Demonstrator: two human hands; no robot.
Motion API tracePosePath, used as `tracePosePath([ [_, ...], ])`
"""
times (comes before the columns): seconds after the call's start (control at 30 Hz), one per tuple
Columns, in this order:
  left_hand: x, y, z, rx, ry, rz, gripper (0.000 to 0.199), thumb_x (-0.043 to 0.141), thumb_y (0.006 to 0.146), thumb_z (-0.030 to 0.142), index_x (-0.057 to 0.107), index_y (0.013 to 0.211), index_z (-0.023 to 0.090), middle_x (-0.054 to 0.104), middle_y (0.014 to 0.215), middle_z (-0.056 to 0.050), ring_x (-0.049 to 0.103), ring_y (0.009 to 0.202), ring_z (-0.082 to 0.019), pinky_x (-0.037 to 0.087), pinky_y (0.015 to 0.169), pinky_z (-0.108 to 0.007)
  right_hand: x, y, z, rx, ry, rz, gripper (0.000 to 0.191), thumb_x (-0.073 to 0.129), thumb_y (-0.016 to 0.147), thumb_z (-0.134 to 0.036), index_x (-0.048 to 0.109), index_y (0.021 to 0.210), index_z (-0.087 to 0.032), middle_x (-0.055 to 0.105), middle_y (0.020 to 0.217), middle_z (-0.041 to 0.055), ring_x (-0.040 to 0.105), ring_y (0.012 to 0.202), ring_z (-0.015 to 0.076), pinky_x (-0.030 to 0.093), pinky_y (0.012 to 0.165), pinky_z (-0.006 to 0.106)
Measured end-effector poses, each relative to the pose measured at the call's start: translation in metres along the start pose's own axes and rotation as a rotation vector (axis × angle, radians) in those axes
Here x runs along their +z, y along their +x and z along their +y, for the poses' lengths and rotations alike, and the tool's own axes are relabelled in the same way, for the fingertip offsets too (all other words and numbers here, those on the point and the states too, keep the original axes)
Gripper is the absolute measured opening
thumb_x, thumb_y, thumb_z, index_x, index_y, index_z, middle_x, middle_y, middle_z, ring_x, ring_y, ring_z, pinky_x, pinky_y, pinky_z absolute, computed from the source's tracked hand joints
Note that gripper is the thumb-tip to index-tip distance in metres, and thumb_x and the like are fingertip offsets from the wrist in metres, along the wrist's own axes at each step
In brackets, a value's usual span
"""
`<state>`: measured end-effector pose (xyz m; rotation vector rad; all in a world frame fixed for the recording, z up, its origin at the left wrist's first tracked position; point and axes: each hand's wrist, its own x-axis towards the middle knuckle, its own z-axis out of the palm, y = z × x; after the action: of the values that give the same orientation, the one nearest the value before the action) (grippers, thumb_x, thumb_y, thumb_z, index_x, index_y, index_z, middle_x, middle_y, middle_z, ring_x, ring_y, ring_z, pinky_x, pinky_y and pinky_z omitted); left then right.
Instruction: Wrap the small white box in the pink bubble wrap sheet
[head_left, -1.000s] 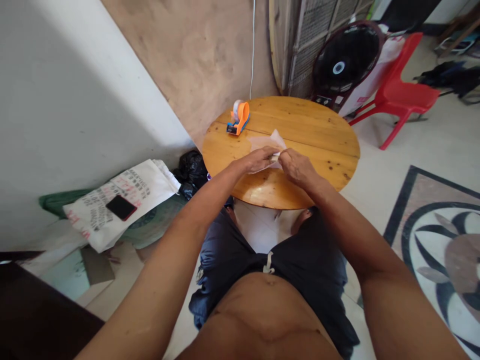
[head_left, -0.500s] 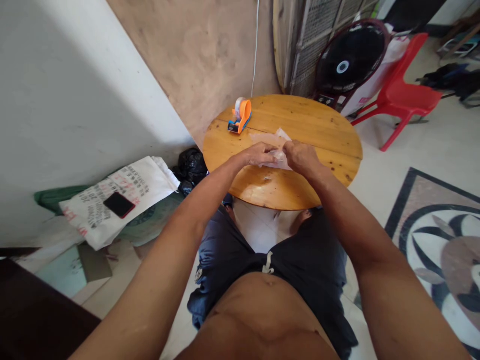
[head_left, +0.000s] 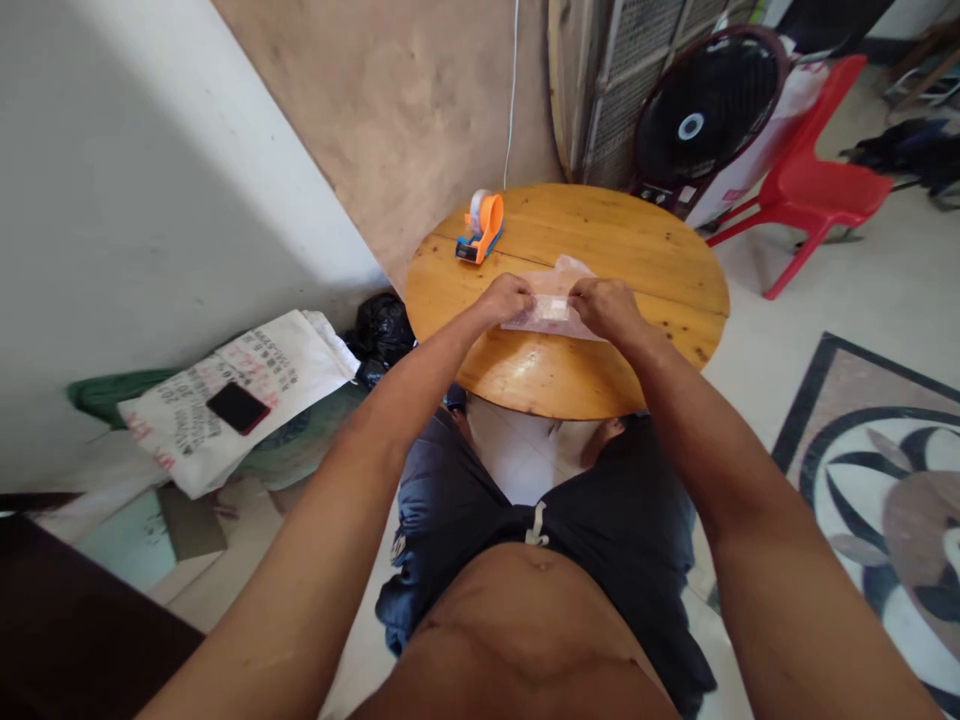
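A sheet of thin, pinkish see-through wrap, which looks like bubble wrap (head_left: 540,284), lies on the round wooden table (head_left: 480,368). On it, between my hands, sits a small whitish block (head_left: 553,308), partly covered by the wrap. My left hand (head_left: 510,298) pinches the wrap at the block's left. At the right, my right hand (head_left: 602,305) has its fingers closed on the wrap's other side. A tape dispenser (head_left: 487,228), orange and blue with a roll of clear tape, stands at the table's back left, apart from both hands.
A red plastic chair (head_left: 825,190) and a dark round fan (head_left: 711,105) stand beyond the table at the right. To the left, a phone (head_left: 238,407) lies on a white printed sack (head_left: 187,440), near black plastic bags (head_left: 384,332).
My left hand has shifted slightly left and its fingers have closed on the wrap. The whitish block between my hands now shows more plainly, with the wrap spread flatter.
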<state>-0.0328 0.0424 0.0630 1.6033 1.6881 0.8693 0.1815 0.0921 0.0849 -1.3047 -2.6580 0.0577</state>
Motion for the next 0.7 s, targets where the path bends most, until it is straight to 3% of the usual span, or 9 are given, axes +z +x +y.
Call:
tracePosePath([
  [0.2,0.0,0.003,-0.003,-0.014,0.069,0.038,0.011,0.062,0.077,0.016,0.073,0.077,0.014,0.062,0.066,-0.001,0.053,0.063,-0.014,0.047,0.066,-0.029,0.004,0.002,0.002,0.022,0.056,-0.016,0.033,0.053,0.095,-0.029,0.079,0.112,-0.018,0.079,0.112,0.0147,0.071,0.1,0.0296,0.048,0.084,0.037],
  [0.33,-0.002,-0.005,0.004,0.017,0.277,0.077,0.024,0.057,0.08,0.013,0.076,0.096,0.011,0.073,0.091,-0.009,0.065,0.085,-0.021,0.054,0.084,-0.034,0.004,0.005,0.002,0.048,0.108,-0.03,0.033,0.055,0.092,-0.028,0.08,0.113,-0.021,0.079,0.112,0.0118,0.07,0.101,0.0281,0.048,0.085,0.035],
  [0.47,0.012,-0.044,0.025,0.275,0.56,0.268,0.039,0.049,0.091,0.016,0.068,0.125,0.012,0.065,0.131,-0.019,0.059,0.125,-0.03,0.044,0.11,-0.044,0.004,0.006,0.001,0.039,0.098,-0.031,0.033,0.055,0.091,-0.027,0.081,0.11,-0.021,0.08,0.111,0.0112,0.071,0.1,0.028,0.048,0.085,0.035],
  [0.6,0.046,-0.08,0.04,0.596,0.706,0.105,0.046,0.041,0.098,0.021,0.059,0.138,0.008,0.055,0.148,-0.021,0.046,0.142,-0.033,0.033,0.122,-0.048,0.006,0.006,0.001,0.036,0.077,-0.021,0.033,0.054,0.092,-0.028,0.081,0.11,-0.021,0.08,0.108,0.0111,0.072,0.099,0.0274,0.049,0.085,0.035],
  [0.7,0.064,-0.082,0.035,0.572,0.741,0.075,0.059,0.048,0.095,0.027,0.047,0.148,0.001,0.045,0.157,-0.027,0.036,0.15,-0.038,0.029,0.124,-0.052,0.005,0.006,0.002,0.031,0.067,-0.029,0.032,0.054,0.093,-0.028,0.081,0.11,-0.021,0.08,0.109,0.0114,0.072,0.101,0.0266,0.049,0.087,0.034],
])
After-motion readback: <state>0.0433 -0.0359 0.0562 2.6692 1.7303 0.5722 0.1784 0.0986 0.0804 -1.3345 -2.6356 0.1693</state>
